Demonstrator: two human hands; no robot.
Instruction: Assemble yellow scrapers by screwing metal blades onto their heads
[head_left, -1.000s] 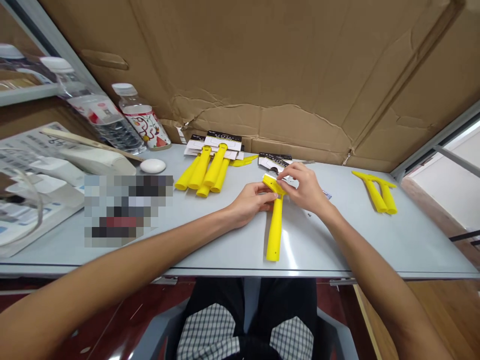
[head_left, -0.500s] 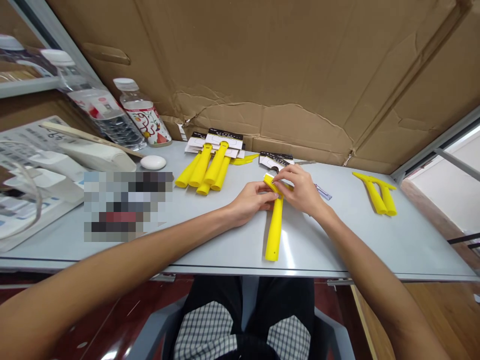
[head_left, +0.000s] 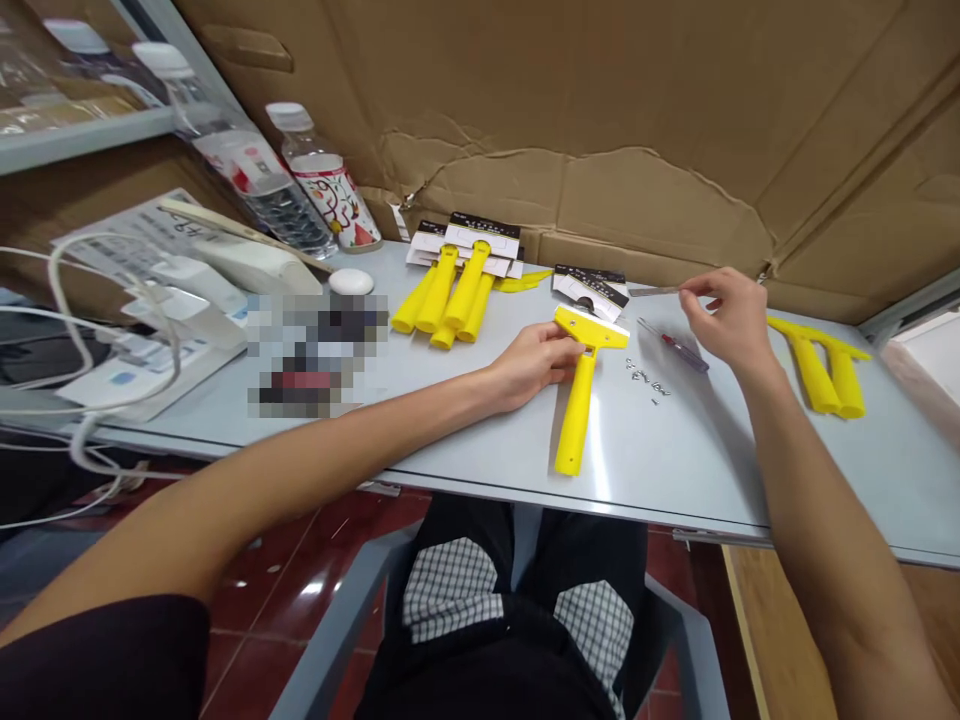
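Note:
My left hand [head_left: 534, 365] grips a yellow scraper [head_left: 576, 415] just below its wide head. The scraper's handle points toward the table's front edge, and a pale strip lies along the top of the head. Farther right, my right hand [head_left: 726, 315] has thumb and fingers pinched at the right end of a thin metal strip [head_left: 652, 291]. Beneath that hand lies a small screwdriver [head_left: 684, 353] with a clear and red handle. Several small screws [head_left: 649, 380] are scattered between the scraper and the screwdriver. Black-and-white cards [head_left: 591, 290] lie behind the scraper head.
Several yellow scrapers [head_left: 450, 300] with cards are piled left of centre. Two yellow handles [head_left: 821, 375] lie at the right. A white mouse [head_left: 351, 282], bottles [head_left: 330, 190] and white cables [head_left: 176, 330] occupy the left. A cardboard wall [head_left: 600, 110] closes the back.
My right hand has left the scraper head and moved right to the thin metal strip. My left hand still holds the scraper. The view has shifted, and the screws now show.

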